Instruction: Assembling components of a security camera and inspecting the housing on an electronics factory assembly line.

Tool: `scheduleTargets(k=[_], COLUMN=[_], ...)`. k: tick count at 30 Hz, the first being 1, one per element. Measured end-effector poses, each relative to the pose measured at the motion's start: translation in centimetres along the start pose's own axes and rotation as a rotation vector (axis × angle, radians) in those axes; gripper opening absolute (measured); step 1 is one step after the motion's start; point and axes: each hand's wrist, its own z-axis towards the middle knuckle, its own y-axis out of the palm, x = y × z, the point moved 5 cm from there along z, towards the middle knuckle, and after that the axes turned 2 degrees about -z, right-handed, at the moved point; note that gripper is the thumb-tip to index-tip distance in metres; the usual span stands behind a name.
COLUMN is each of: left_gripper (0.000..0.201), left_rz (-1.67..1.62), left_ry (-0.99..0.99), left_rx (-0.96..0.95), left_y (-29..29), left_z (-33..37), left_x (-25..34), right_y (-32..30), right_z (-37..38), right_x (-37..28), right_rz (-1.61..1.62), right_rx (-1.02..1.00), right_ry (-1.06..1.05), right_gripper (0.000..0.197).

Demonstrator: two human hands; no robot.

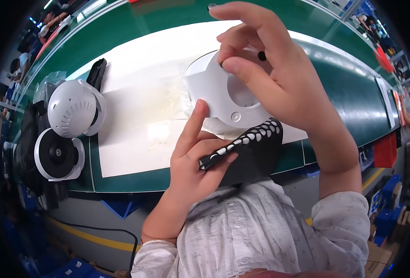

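Note:
A white plastic housing with a large round opening lies in front of me on clear plastic wrapping. My left hand grips a black sheet with white round spots between thumb and fingers. Its index finger points up and touches the housing's near left edge. Over the housing is my right hand, thumb and a bent finger pinched together at the opening's rim. A tiny dark spot shows there, too small to name. Its index finger stretches beyond, with a small dark round piece at the tip. A black round pad sits on the housing.
White paper covers part of the green table. To the left stand a round white device with slots, another with a black disc, and a black elongated part. A red bin is at the right. Other people work farther off.

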Motion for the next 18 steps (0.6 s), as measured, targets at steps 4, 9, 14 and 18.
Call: scheduleTargets(k=[4,9,14,18], left_gripper=[0.026,0.025,0.024,0.024], left_rz=[0.000,-0.007,-0.004,-0.017], left_ry=[-0.016,-0.020,-0.011,-0.014], left_rx=[-0.002,-0.002,0.004,-0.010], left_y=[-0.1,0.0,-0.1,0.0], left_z=[-0.1,0.1,0.2,0.2], left_x=[0.1,0.2,0.2,0.3], right_y=[-0.1,-0.2,-0.2,-0.5], right_z=[-1.1,-0.9,-0.8,-0.6], right_x=[-3.4,-0.5,-0.3,-4.0], right_rz=[-0.615,-0.068,-0.205,-0.613], right_rx=[0.073,0.227,0.149,0.007], right_ry=[-0.257,-0.221,-0.080,-0.241], right_gripper=[0.047,0.047,0.046,0.044])
